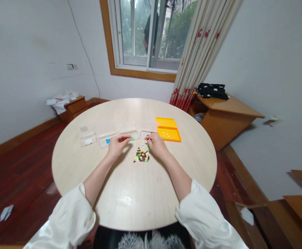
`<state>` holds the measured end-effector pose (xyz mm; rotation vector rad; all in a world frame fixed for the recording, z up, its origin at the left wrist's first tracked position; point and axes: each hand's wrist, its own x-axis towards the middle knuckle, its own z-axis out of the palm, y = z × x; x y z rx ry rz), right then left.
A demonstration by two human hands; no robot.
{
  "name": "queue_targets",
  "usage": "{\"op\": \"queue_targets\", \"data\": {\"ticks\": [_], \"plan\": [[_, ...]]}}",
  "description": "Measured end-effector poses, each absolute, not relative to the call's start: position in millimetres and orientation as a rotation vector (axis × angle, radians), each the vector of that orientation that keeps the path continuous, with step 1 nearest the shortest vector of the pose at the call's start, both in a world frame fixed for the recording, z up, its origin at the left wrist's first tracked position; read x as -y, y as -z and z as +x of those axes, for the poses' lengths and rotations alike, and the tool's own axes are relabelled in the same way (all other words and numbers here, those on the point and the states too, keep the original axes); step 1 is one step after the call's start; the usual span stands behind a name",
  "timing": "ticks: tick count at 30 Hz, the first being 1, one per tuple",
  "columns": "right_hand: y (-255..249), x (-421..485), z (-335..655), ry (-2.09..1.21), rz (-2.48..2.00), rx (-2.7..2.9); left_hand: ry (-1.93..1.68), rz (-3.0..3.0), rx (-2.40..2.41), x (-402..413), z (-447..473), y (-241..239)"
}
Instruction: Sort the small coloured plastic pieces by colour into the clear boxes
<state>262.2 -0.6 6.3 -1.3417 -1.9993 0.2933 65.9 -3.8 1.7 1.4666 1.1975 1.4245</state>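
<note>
A small heap of tiny coloured pieces (141, 155), brown, green and yellow, lies on the round pale wood table (132, 193). My left hand (117, 145) rests just left of the heap, fingers curled, fingertips pinched over a clear box (128, 130) that holds green bits. My right hand (156, 144) sits right of the heap, fingers bent and pinched near another clear box (148, 132). What either hand pinches is too small to see. A clear box with blue pieces (105, 140) and a further clear box (88, 137) stand to the left.
An orange tray (167, 129) with a few white bits lies at the right of the boxes. A wooden desk (226, 117) with dark cloth stands at the right, a low cabinet (74, 105) with papers at the left. Window and curtain behind.
</note>
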Motion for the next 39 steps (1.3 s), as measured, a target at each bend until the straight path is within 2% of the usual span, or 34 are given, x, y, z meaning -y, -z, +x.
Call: {"op": "queue_targets", "data": {"ticks": [7, 18, 27, 31, 39], "plan": [[-4, 2, 257, -0.341, -1.365, 2.225, -1.549, 1.799, -1.401, -4, 58, 3], [-7, 4, 257, -0.340, -1.381, 2.233, -1.358, 2.072, -1.496, -1, 58, 3], [-12, 9, 257, -0.349, -1.429, 2.254, -1.436, 2.062, -1.435, 1, 60, 0], [-13, 9, 255, -0.362, -1.425, 2.158, -1.452, 1.869, -1.379, 3, 63, -2], [-13, 13, 242, -0.296, -0.987, 1.994, -1.096, 1.598, -1.135, 13, 76, -9]]}}
